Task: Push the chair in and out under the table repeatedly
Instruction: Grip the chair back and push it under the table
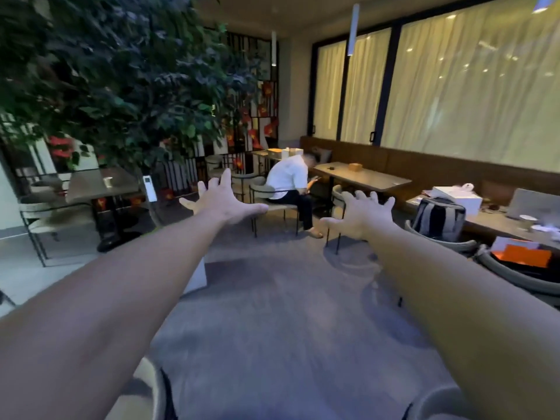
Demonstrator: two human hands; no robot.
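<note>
Both my arms stretch straight out in front of me over the grey floor. My left hand [222, 201] has its fingers spread wide and holds nothing. My right hand [362, 215] is also spread and empty. Neither hand touches a chair. An empty chair [338, 204] stands beyond my right hand beside a long table [360, 177]. Curved chair backs show at the bottom edge, one at the left [157, 389] and one at the right [436, 401], below my arms.
A person in a white shirt [288, 180] sits on a chair at the long table. A table [100, 184] with chairs stands at the left under a leafy tree [121, 71]. A backpack [439, 218], boxes and a laptop crowd the right table [500, 225].
</note>
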